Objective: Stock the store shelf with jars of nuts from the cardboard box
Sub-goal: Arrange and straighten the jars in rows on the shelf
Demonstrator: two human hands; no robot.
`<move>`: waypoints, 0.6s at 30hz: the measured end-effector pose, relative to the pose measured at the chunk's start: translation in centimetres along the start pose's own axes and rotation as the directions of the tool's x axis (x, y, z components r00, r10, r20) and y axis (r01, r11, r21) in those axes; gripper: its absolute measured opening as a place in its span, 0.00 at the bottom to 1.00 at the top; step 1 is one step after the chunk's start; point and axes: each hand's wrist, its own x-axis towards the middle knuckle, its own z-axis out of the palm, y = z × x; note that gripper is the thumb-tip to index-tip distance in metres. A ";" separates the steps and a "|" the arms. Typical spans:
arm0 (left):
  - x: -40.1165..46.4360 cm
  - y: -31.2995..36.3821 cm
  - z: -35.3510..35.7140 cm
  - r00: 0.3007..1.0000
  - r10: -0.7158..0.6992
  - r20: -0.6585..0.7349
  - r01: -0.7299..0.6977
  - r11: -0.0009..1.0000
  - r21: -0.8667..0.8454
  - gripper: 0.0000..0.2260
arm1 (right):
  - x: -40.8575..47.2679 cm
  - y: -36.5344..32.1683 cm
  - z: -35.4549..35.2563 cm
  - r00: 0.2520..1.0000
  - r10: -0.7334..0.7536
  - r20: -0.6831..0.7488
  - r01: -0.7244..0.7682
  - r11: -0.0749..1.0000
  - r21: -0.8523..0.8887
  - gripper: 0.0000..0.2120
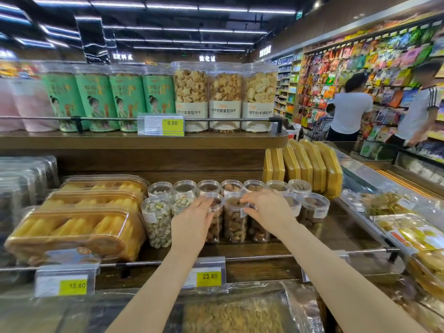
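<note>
Right now both your arms reach forward over the lower wooden shelf (264, 251), where clear jars of nuts stand in two rows between the yellow snack trays (79, 227) on the left and the upright yellow packs (310, 164) on the right. Your left hand (192, 222) curls its fingers against the side of a front-row jar of brown nuts (216, 219), just right of the pistachio jar (157, 222). Your right hand (266, 207) lies over the next jars to the right, its fingers bent and pinching at the small white label on the middle jar (234, 219). More jars (314, 210) stand further right, apart from both hands, and a far row (209, 187) sits behind them. The cardboard box does not show. Near you, a rail carries yellow price tags (208, 278). On the upper shelf stand green cans (96, 102) and tall biscuit jars (224, 97). Far right, two people (350, 109) stand at a wall of hanging packets.
</note>
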 end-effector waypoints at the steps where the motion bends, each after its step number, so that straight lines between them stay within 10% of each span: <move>1: 0.0 0.0 0.0 1.000 -0.005 -0.001 0.005 1.000 -0.004 0.17 | 0.1 -0.1 0.1 1.000 0.015 -0.008 -0.015 1.000 0.012 0.15; 18: 0.9 2.5 0.2 0.995 0.057 0.079 -0.058 0.998 0.009 0.20 | -2.1 2.0 -1.9 0.997 0.075 -0.028 -0.072 0.994 0.082 0.22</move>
